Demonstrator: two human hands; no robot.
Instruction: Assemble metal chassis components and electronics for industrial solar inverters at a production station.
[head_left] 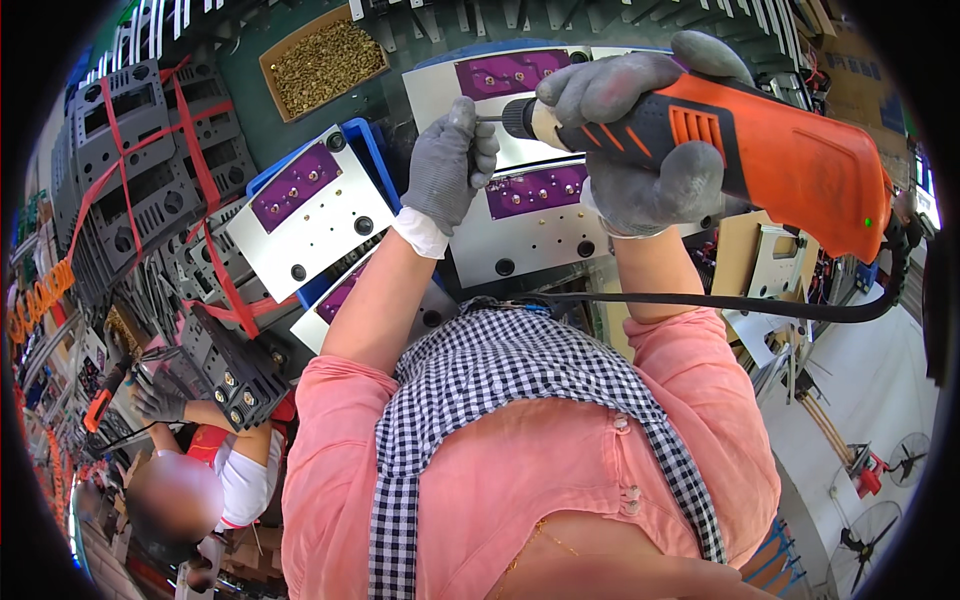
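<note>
Right hand [660, 190] wraps the driver [800, 165]; left hand [440, 170] pinches at its tip [490, 118]. Below the driver, a plate [545, 257] has its purple board [523, 203]. What's pinched, what's left: I can't tell.

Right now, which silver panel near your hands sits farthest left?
The slanted panel just left of the left hand; its corner reaches farther left than the others.

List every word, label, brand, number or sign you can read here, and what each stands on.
None: no text is legible in this view.
Orange-and-black power tool: no readable lettering on the side that shows.
Purple panels on the metal plates: any print is too small to read.
Brown board at the upper right: any marks are too blurred to read.
</note>
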